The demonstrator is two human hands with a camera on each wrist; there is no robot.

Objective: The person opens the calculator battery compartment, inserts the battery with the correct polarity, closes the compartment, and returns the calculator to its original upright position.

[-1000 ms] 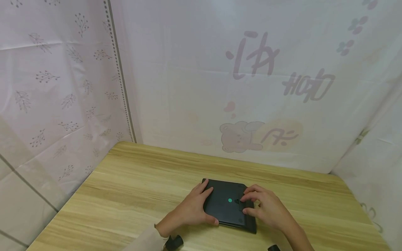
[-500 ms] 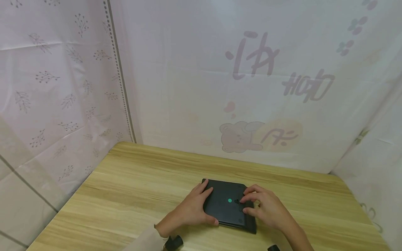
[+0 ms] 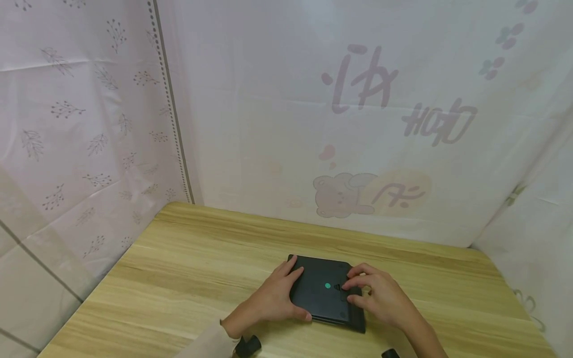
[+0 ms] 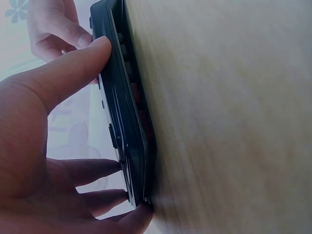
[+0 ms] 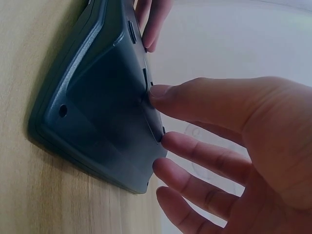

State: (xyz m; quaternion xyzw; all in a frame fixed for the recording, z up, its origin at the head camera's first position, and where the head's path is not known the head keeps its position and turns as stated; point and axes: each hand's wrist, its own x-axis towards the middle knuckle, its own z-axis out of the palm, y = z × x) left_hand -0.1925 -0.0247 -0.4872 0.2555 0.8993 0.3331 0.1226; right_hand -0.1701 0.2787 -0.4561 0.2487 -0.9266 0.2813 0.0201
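Observation:
A black calculator [image 3: 317, 298] lies face down on the wooden table, its back upward with a round green sticker [image 3: 328, 286]. Keys show along its underside in the left wrist view. My left hand [image 3: 276, 294] grips its left end, thumb [image 4: 85, 63] on the near edge and fingers at the far side. On the right part of the back, my right hand [image 3: 377, 293] has its bent fingers and thumb at the small battery cover [image 3: 344, 294]. In the right wrist view, the thumb [image 5: 168, 95] and fingertips touch the cover's edges. Part of the cover is hidden by the fingers.
The wooden table [image 3: 215, 258] extends around the calculator on all sides. Pale printed curtains [image 3: 250, 124] hang behind it and at both sides. A dark wrist camera [image 3: 248, 346] sits under the left wrist.

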